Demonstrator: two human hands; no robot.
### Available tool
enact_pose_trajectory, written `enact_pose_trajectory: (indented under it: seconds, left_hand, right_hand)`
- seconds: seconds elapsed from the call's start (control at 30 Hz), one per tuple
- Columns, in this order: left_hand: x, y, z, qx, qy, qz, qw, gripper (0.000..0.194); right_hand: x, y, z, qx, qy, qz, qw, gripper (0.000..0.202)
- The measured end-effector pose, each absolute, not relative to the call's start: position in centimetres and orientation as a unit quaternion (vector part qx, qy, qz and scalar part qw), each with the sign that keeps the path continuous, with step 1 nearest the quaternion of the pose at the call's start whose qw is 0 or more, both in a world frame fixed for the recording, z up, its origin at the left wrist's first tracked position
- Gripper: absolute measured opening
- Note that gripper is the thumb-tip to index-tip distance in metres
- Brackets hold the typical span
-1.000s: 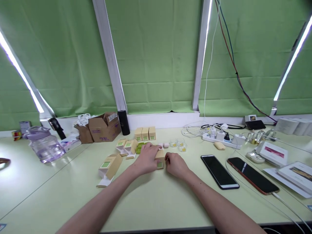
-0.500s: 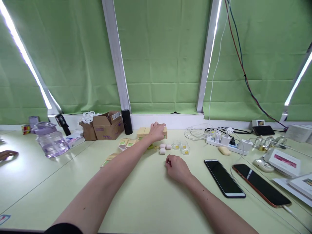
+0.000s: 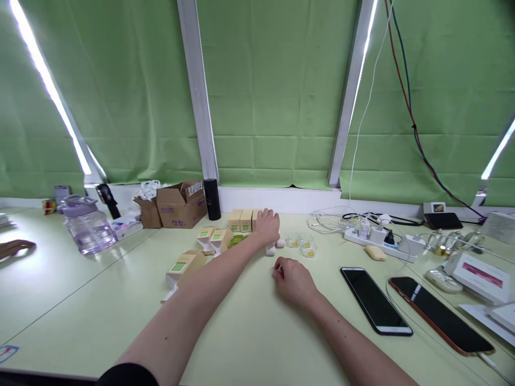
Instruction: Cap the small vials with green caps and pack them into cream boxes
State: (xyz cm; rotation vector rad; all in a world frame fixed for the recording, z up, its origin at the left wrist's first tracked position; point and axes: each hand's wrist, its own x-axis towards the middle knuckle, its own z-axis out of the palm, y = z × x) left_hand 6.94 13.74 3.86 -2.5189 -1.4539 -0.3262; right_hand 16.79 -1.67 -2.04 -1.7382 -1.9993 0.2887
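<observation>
My left hand (image 3: pixel 267 225) reaches to the far side of the table. Its fingers bend down over the right end of a row of small tan boxes with green labels (image 3: pixel 235 220), closed on the end box (image 3: pixel 255 219), which it mostly covers. Just below that hand are short pinkish-white cylinders (image 3: pixel 271 250), partly hidden. Green round pieces (image 3: pixel 236 240) lie left of my forearm, beside two tilted tan boxes (image 3: pixel 221 239). Nearer stands another tan box with a white flap (image 3: pixel 185 265). My right hand (image 3: pixel 295 280) rests on the table, fingers curled, nothing visible in them. Clear round containers with yellow centres (image 3: pixel 308 249) sit beyond it.
A purple-lidded jug (image 3: pixel 90 228), an open brown carton (image 3: pixel 181 206) and a black cylinder (image 3: pixel 212 199) stand at the left back. Phones (image 3: pixel 376 300), a power strip (image 3: pixel 378 242) and cables lie on the right. Another person's hand (image 3: pixel 16 248) shows at the left edge.
The end box has shifted left toward the row, with my left hand over it. The tan boxes left of my forearm show more. My right hand stays in place.
</observation>
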Motion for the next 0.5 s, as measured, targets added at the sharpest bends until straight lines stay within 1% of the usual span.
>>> enact_pose_trajectory:
  seconds: [0.07,0.23,0.5]
  left_hand:
    - [7.2,12.8,3.8,-0.857,-0.494,-0.1,0.106,0.047]
    - [7.7,11.5,3.1,-0.856,-0.505,-0.072,0.082,0.051]
    - [8.5,12.8,2.6,-0.84,-0.536,-0.075,0.03,0.051]
  right_hand:
    - [16.7,-1.7,-2.0,-0.635,-0.73,0.107,0.229,0.012]
    - [16.6,-1.9,-1.9,-0.637,-0.734,0.099,0.214,0.012]
    - [16.6,-1.8,-2.1,-0.635,-0.739,0.093,0.206,0.013]
